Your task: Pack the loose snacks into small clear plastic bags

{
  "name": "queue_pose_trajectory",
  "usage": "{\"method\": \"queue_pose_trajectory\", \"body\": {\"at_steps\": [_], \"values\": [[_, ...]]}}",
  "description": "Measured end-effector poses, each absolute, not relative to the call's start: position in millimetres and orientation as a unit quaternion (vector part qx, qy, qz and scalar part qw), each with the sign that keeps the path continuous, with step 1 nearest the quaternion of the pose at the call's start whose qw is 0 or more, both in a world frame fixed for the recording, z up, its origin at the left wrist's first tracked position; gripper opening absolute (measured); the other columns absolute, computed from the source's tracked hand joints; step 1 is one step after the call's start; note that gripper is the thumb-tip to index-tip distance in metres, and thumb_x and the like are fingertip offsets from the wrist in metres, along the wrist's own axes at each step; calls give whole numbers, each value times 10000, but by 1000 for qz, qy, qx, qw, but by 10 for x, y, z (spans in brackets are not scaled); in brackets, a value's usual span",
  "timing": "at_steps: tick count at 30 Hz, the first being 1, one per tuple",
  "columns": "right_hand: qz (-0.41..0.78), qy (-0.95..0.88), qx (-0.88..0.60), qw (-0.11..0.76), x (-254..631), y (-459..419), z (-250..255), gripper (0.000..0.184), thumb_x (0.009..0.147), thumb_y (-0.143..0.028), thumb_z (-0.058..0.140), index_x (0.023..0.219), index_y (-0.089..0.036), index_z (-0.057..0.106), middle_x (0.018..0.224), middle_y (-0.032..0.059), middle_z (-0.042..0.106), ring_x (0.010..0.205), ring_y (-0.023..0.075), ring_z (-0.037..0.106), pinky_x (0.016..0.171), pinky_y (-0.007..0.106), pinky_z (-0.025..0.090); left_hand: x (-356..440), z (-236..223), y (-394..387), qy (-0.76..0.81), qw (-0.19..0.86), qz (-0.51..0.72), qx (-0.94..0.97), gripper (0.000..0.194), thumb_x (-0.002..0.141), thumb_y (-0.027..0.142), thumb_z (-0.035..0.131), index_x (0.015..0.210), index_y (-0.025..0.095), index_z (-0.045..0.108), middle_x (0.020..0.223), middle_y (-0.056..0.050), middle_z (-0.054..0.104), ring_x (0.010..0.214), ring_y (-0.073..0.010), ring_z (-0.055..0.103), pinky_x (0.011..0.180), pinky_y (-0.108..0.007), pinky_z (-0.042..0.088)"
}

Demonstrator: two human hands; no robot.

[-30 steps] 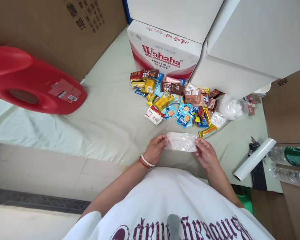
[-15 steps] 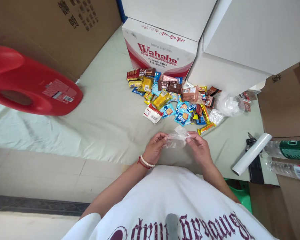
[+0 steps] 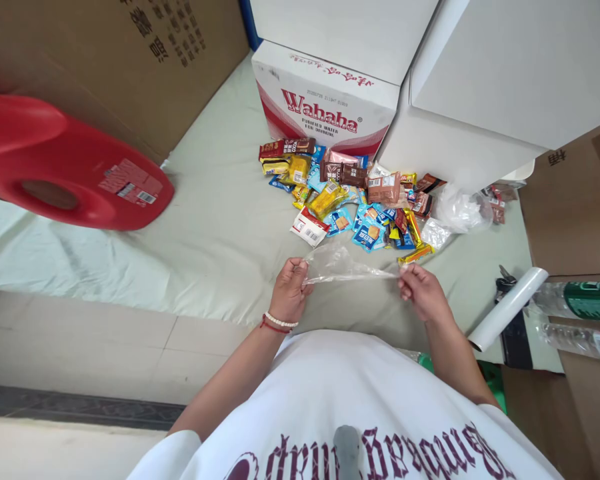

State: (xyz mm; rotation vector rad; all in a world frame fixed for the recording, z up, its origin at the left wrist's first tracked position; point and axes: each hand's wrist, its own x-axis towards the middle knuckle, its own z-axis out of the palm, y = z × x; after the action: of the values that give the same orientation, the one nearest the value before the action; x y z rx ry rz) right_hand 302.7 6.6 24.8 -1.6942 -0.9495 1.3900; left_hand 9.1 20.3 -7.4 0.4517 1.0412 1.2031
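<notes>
A clear plastic bag is stretched sideways between my two hands, above the near part of the cloth-covered surface. My left hand pinches its left end, with a beaded bracelet and a red cord on that wrist. At the other end, my right hand has its fingers closed on the bag's narrow, pulled-out tip. Just beyond the bag lies a pile of wrapped snacks; a white and red packet, a blue packet and a yellow wrapped bar are nearest to it.
Bunched clear plastic bags lie right of the snacks. Behind stands a Wahaba-style white carton. A red jug is at left. On the right are a white roll, a black object and plastic bottles.
My hands have moved apart, left hand leftward and right hand rightward. The bag, crumpled between them before, is now drawn out wide.
</notes>
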Motion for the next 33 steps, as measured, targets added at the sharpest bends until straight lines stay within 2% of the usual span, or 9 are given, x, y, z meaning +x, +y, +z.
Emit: {"method": "queue_pose_trajectory", "body": {"at_steps": [3, 5, 8, 11, 16, 19, 22, 29, 33], "values": [[493, -552, -659, 131, 3138, -114, 249, 388, 818, -556, 698, 675, -211, 592, 630, -9, 577, 578, 139, 470, 543, 259, 332, 83, -54, 187, 464, 670, 546, 196, 466, 760, 561, 830, 878, 218, 537, 555, 118, 402, 426, -37, 241, 425, -179, 237], [453, -606, -650, 76, 3169, -191, 347, 389, 881, -534, 635, 674, -208, 597, 614, -9, 549, 606, 148, 468, 565, 265, 315, 99, -17, 174, 456, 679, 538, 204, 448, 779, 561, 812, 909, 219, 554, 557, 111, 410, 433, -42, 244, 426, -175, 227], [403, -607, -659, 185, 3053, -198, 549, 384, 950, -535, 580, 752, -208, 626, 607, -27, 474, 588, 136, 411, 571, 270, 314, 178, 53, 152, 438, 689, 528, 233, 427, 820, 569, 774, 962, 221, 572, 550, 101, 418, 449, -54, 274, 437, -177, 226], [431, -610, -594, 298, 2734, -110, 683, 345, 960, -524, 612, 837, -208, 675, 669, -13, 522, 618, 139, 447, 590, 273, 361, 286, 108, 116, 425, 693, 513, 275, 441, 858, 596, 726, 1046, 226, 579, 561, 85, 456, 470, -73, 332, 441, -192, 227], [447, -681, -488, 314, 2124, 27, 670, 328, 891, -529, 735, 1034, -235, 721, 890, 28, 650, 660, 142, 498, 619, 284, 426, 353, 157, 32, 441, 673, 477, 355, 549, 893, 645, 654, 1239, 224, 591, 659, 42, 576, 547, -106, 438, 490, -225, 313], [399, -709, -488, 317, 1963, 55, 594, 224, 925, -458, 711, 974, -239, 714, 851, 24, 657, 684, 158, 495, 665, 297, 430, 330, 163, 2, 464, 640, 473, 389, 615, 892, 644, 658, 1340, 227, 593, 628, 53, 538, 562, -115, 443, 542, -241, 359], [406, -679, -507, 343, 1985, 58, 506, 194, 982, -385, 627, 891, -229, 698, 783, 11, 594, 670, 152, 486, 644, 288, 407, 315, 138, 0, 468, 640, 480, 374, 653, 886, 664, 649, 1375, 236, 581, 574, 80, 460, 484, -99, 348, 481, -245, 284], [528, -541, -538, 372, 2191, -94, 399, 270, 949, -482, 658, 866, -226, 628, 704, -25, 490, 618, 135, 428, 584, 268, 359, 306, 5, 86, 468, 654, 469, 364, 585, 942, 579, 587, 1378, 194, 518, 760, 16, 692, 462, -83, 330, 475, -247, 278], [469, -527, -553, 444, 2256, -158, 406, 243, 968, -464, 635, 885, -238, 599, 871, 18, 592, 752, 163, 551, 702, 295, 459, 270, -45, 142, 522, 616, 437, 395, 320, 918, 474, 632, 1064, 192, 674, 716, 7, 673, 593, -127, 476, 597, -255, 377]]}}
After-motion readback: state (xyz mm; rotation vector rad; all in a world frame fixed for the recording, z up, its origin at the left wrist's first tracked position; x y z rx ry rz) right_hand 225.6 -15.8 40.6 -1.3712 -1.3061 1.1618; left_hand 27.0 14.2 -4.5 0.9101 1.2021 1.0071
